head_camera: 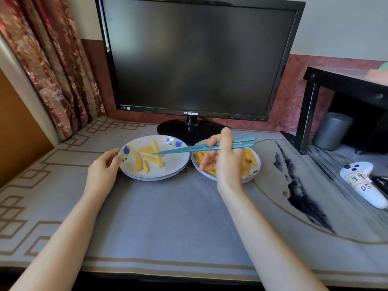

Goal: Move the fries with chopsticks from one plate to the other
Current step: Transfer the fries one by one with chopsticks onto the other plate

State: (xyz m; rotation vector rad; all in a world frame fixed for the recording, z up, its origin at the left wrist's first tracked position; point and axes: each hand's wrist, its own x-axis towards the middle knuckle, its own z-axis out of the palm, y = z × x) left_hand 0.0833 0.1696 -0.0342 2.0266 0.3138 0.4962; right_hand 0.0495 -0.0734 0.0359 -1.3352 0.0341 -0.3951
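Two white plates with blue flowers stand side by side before the monitor. The left plate holds several yellow fries. The right plate also holds fries, partly hidden behind my right hand. That hand grips a pair of teal chopsticks, whose tips reach over the left plate among its fries. I cannot tell whether a fry is between the tips. My left hand holds the left plate's left rim with thumb and fingers.
A black monitor on a round stand rises right behind the plates. A white game controller lies at the right, near a grey cylinder under a black shelf. Curtains hang at the far left. A grey patterned mat covers the desk.
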